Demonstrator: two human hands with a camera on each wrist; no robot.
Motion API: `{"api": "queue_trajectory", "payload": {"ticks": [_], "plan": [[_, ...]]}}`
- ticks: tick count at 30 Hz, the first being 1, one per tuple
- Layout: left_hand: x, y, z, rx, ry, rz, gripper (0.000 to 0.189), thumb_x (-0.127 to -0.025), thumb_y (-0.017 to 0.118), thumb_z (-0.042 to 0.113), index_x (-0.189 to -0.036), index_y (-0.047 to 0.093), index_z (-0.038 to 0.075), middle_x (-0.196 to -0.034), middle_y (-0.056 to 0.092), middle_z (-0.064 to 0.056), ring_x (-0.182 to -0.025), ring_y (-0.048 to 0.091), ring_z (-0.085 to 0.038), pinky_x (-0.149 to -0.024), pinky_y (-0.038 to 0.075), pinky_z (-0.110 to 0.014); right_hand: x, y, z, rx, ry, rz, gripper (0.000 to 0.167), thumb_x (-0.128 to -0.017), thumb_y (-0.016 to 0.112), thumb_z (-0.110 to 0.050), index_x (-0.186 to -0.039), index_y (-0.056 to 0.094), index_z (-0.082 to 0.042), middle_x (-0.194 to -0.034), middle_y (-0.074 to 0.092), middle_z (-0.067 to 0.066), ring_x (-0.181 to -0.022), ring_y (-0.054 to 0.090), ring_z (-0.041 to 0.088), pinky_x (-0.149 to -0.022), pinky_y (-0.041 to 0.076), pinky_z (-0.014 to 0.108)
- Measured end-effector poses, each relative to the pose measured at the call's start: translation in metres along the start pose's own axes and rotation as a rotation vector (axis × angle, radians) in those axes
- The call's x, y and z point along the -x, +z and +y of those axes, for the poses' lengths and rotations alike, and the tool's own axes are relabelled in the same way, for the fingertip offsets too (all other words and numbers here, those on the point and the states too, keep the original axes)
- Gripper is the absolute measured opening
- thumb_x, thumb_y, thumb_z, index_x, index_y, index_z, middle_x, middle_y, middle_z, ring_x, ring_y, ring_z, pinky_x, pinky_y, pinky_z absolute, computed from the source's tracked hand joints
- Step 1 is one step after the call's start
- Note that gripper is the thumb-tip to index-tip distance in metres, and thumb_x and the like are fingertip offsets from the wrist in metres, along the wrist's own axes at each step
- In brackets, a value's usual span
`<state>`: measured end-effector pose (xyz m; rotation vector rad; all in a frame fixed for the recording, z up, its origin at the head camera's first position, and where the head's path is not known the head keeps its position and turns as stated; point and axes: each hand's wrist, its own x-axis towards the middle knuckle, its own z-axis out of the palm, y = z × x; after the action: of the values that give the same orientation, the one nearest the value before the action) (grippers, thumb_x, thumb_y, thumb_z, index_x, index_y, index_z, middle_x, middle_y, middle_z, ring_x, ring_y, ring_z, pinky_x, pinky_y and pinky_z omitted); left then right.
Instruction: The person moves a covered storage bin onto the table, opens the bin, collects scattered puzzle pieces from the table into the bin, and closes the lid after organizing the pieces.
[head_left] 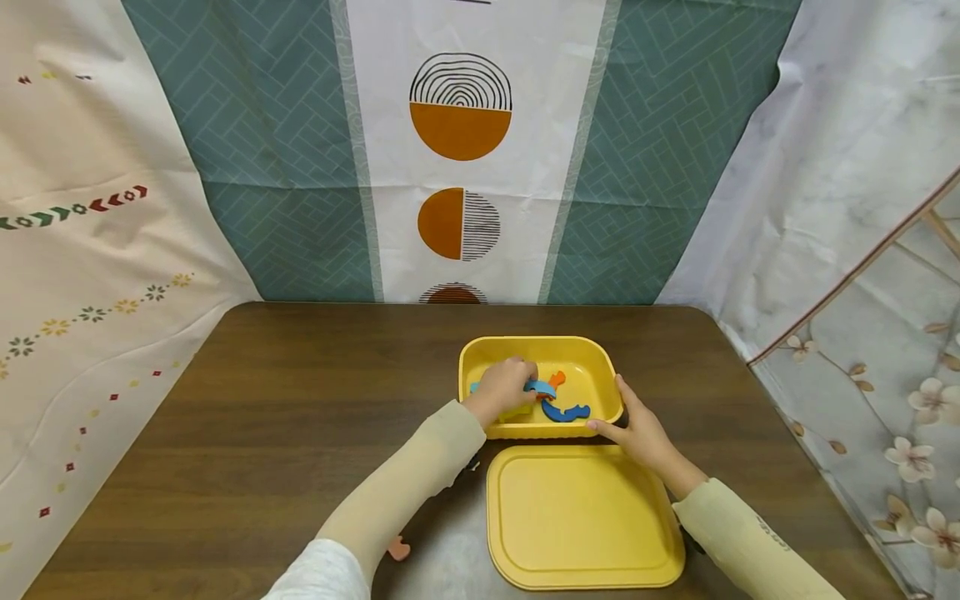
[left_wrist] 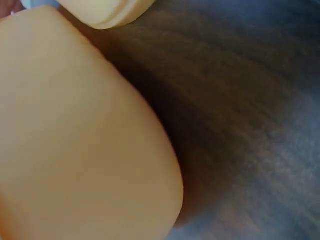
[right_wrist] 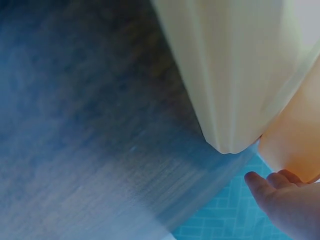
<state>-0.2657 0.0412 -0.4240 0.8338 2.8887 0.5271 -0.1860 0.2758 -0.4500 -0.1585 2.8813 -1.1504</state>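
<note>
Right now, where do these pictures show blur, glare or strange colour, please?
Head view: crisp around the yellow box, pale glare on the table left of the yellow lid; left wrist view: blurred wood grain, dark shadow along a large, close shape; right wrist view: blue cast over the table, turquoise-looking curtain, top right corner nearly white.

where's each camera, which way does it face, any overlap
Head: on the head, facing forward and down at the yellow rounded rectangular container; left hand, right hand, beige sleeves show.
Left wrist: worn there, facing brown wooden table and a close curved form, likely the container; no hand identifiable.
Right wrist: worn there, facing across the table; fingers show.
Head and right wrist share table and teal patterned cloth.
</note>
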Motion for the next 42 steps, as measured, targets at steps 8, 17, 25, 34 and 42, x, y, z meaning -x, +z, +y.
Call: {"api": "queue_trajectory", "payload": {"ticks": [8,17,25,34,42], "plan": [[-0.001,0.006,0.000,-0.032,0.002,-0.012,0.014,-0.088,0.068,0.025,-0.095,0.065,0.013,-0.083,0.054,-0.001,-0.070,0.046,-0.012,-0.061,0.040,-0.023,0.000,0.000,-0.002,0.005,0.001,0.002,0.100,-0.086,0.068,-0.040,-0.151,0.006,0.003,-0.153,0.017,0.030,-0.136,0.026,0.049,-0.107,0.026,0.061],[0.001,0.008,-0.002,-0.035,0.028,0.011,0.024,-0.089,0.067,0.024,-0.110,0.065,0.013,-0.099,0.060,-0.005,-0.077,0.056,-0.015,-0.065,0.048,-0.025,0.000,0.001,-0.001,0.008,-0.002,0.005,0.099,-0.086,0.069,-0.038,-0.150,0.007,0.004,-0.152,0.018,0.030,-0.136,0.026,0.049,-0.107,0.026,0.061],[0.004,0.006,-0.004,-0.013,0.000,0.022,0.033,-0.088,0.069,0.026,-0.118,0.063,0.013,-0.107,0.059,-0.007,-0.076,0.055,-0.016,-0.061,0.049,-0.026,0.000,0.001,0.001,0.013,0.001,0.004,0.100,-0.086,0.068,-0.040,-0.151,0.006,0.003,-0.152,0.018,0.031,-0.136,0.026,0.049,-0.107,0.026,0.061],[0.006,0.004,-0.008,-0.012,-0.024,0.030,0.033,-0.086,0.070,0.027,-0.115,0.064,0.014,-0.105,0.059,-0.006,-0.073,0.052,-0.014,-0.058,0.045,-0.025,-0.001,0.001,0.001,0.006,-0.001,0.005,0.099,-0.086,0.068,-0.039,-0.150,0.007,0.004,-0.153,0.016,0.030,-0.137,0.024,0.048,-0.108,0.025,0.060],[0.008,-0.001,-0.013,0.029,-0.032,0.034,0.036,-0.085,0.071,0.028,-0.116,0.064,0.012,-0.109,0.059,-0.008,-0.078,0.054,-0.017,-0.064,0.049,-0.028,-0.001,0.000,0.001,0.002,-0.002,-0.001,0.099,-0.086,0.068,-0.039,-0.150,0.007,0.005,-0.153,0.015,0.030,-0.137,0.023,0.049,-0.107,0.025,0.061]]}}
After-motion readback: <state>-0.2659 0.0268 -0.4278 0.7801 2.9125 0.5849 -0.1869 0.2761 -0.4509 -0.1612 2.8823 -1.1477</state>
